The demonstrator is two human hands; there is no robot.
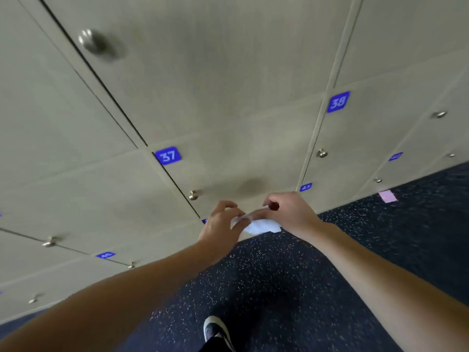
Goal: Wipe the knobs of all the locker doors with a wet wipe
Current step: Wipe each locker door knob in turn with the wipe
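Centre frame, both hands meet low against the lockers: left hand (pixel 220 224) and right hand (pixel 289 212) each have fingers clamped on the white wet wipe (pixel 261 226) stretched between them. Knob (pixel 193 195) of door 37 sits just upper left, untouched.

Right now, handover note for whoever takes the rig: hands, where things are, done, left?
Left hand: fingers pinch one end of the wet wipe.
Right hand: fingers curled on the other end; both hold the wipe in the air in front of the lockers, apart from any knob.
Nearest knob: on the door labelled 37, just left of the hands.
More knobs: upper left, below label 38, lower left.
Done: cannot tell which knobs are already wiped.
Left: bring the wipe to a knob; probably the one on 37 first.
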